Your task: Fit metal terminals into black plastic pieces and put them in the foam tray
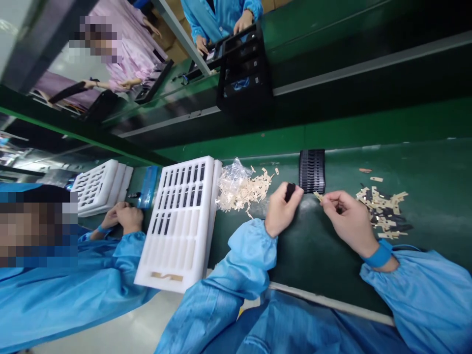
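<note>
My left hand (282, 209) is closed around a small black part (290, 191), whose dark end shows between thumb and fingers. To its right, my right hand (346, 216) pinches a small cream-coloured tab (317, 196) by its end. The two hands are apart. Just beyond them lies a block of black strips (311, 171) in tight rows. Right of my right hand is a loose pile of cream and black pieces (385, 211). Left of my left hand, a heap of cream tabs (245, 191) spills from a clear plastic bag (236, 172).
A white foam tray (173, 248) with black parts in some slots stands at the left. Beyond it are another foam tray (96, 187) and a co-worker's hands (125, 217). Black bins (241, 73) stand across the green bench (424, 172), near another person's hands.
</note>
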Demonstrator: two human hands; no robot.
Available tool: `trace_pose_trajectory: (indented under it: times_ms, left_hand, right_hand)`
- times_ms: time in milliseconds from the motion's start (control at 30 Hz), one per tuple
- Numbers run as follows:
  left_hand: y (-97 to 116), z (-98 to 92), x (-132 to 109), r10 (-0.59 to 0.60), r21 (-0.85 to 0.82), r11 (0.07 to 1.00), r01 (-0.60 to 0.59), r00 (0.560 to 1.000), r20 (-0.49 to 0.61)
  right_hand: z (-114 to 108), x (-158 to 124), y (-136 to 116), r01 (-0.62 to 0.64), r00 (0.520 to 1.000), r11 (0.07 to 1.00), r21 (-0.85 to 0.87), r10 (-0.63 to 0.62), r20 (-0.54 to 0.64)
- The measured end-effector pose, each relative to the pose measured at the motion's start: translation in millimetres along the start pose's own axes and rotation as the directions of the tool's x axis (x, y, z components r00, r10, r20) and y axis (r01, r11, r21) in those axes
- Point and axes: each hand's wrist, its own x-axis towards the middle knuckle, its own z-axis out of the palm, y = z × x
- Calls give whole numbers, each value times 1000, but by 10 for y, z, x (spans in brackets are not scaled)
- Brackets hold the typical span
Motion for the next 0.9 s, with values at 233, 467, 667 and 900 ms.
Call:
trace_pose_trajectory:
  times_ms: [233,467,667,900]
  left_hand:
    - [-13,161,-187,172,187,964,-187,981,95]
    - [-80,150,-217,96,169,978,-123,983,158]
    - [-136,-87,-78,65,232,971,-67,998,13]
    - [-121,-675,148,49,564,810,158,941,-334]
  right_hand:
    - [1,-15,-87,153,988,984,-90,-153,12]
    - [-10,-51,-150,291,955,949,-121,-280,99]
    - [-27,-49,-156,313,949,941,-130,-303,88]
    - [-32,-21,-130,227,973,965,-129,-219,70]
